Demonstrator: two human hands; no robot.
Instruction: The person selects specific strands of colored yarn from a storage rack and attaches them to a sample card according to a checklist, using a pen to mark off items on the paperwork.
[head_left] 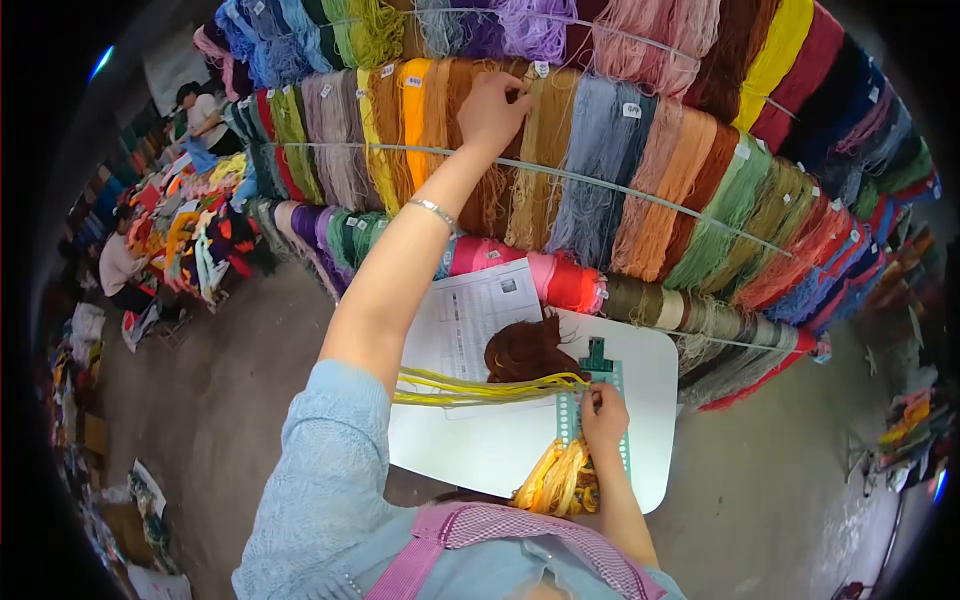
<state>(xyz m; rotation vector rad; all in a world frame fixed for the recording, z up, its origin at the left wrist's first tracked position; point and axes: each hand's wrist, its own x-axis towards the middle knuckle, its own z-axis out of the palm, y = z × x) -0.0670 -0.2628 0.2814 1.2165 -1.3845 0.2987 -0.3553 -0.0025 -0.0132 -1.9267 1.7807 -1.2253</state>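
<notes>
My left hand (490, 112) reaches up to the hanging rack, its fingers curled closed at the top of a tan thread skein (535, 185). Low on the right, my right hand (606, 420) is closed over a pale green card with rows of holes (565, 415). Its fingertips are beside the ends of yellow and grey threads (500, 388); what they pinch is too small to make out. Those threads run left across the white board (650, 400) and pass behind my left arm. A dark brown thread bundle (525, 350) lies above them, and a golden-yellow bundle (560, 478) hangs below the card.
Rows of tagged skeins, such as blue-grey ones (590, 160) and orange ones (672, 200), hang behind grey cords. A printed sheet (470, 310) lies on the board. Two people sit at the far left by a heap of coloured yarn (205, 225).
</notes>
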